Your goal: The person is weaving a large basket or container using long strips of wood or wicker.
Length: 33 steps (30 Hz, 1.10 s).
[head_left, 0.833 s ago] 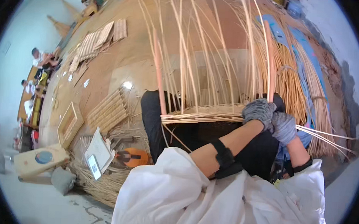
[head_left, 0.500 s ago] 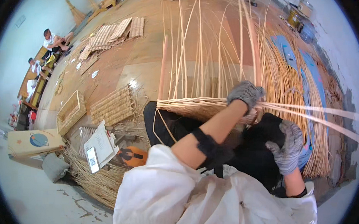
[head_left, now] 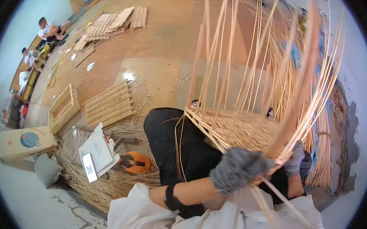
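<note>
A woven wicker panel (head_left: 241, 128) with tall upright canes along its edges lies tilted over my black-trousered legs. At its near right corner, my left hand (head_left: 239, 170), in a grey glove, is closed around wicker strands (head_left: 266, 205). Their loose ends trail from under it toward the lower right, blurred. A thick upright rod (head_left: 301, 84) rises from that corner, just beside the left hand. My right hand (head_left: 295, 159), also gloved in grey, is at the outer side of the same corner. Canes and the panel hide its fingers.
Bundled canes (head_left: 321, 158) lie at the right. To the left are a woven mat (head_left: 108, 103), a rectangular wicker tray (head_left: 51, 115), a phone (head_left: 88, 167) on papers, an orange-and-black object (head_left: 135, 162) and a printed box (head_left: 26, 142). Two people sit by the far left wall.
The panel has turned and come nearer, its canes swinging right. My left hand has moved down toward my body; my right has risen to the corner. The loose strands now point down instead of right.
</note>
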Each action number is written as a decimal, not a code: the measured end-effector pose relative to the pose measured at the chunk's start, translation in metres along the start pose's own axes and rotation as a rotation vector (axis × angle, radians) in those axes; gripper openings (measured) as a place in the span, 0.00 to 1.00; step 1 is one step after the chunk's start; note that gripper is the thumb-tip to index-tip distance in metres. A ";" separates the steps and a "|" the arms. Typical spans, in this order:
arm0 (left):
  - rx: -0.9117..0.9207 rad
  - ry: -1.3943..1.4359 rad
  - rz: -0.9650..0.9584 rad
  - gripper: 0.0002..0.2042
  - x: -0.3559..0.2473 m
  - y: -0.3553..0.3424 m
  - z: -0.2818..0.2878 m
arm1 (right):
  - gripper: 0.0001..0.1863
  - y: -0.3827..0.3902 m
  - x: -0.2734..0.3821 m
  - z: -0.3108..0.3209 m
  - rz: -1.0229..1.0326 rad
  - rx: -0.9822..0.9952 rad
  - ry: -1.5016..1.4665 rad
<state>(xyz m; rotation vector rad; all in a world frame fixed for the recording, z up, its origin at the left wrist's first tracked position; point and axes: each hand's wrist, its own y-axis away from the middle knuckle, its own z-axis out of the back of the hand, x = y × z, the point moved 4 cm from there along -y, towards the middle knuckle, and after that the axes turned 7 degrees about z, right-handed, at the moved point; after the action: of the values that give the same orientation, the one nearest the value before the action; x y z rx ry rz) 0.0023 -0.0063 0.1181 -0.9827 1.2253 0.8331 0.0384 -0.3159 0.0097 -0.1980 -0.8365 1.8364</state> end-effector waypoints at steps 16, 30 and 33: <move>-0.023 0.331 0.656 0.20 0.100 0.038 0.094 | 0.17 -0.049 0.126 -0.021 0.374 0.471 0.137; -0.051 0.589 0.727 0.23 0.105 0.016 0.090 | 0.17 -0.150 0.294 -0.013 0.802 1.304 -0.776; 0.030 0.620 0.748 0.24 0.108 0.017 0.084 | 0.18 -0.146 0.271 -0.013 0.852 1.250 -0.929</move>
<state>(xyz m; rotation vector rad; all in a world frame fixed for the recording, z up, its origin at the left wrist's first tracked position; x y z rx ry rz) 0.0344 0.0778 0.0137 -0.7706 2.2071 1.1104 0.0392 -0.0454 0.1579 1.3565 0.0483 2.9423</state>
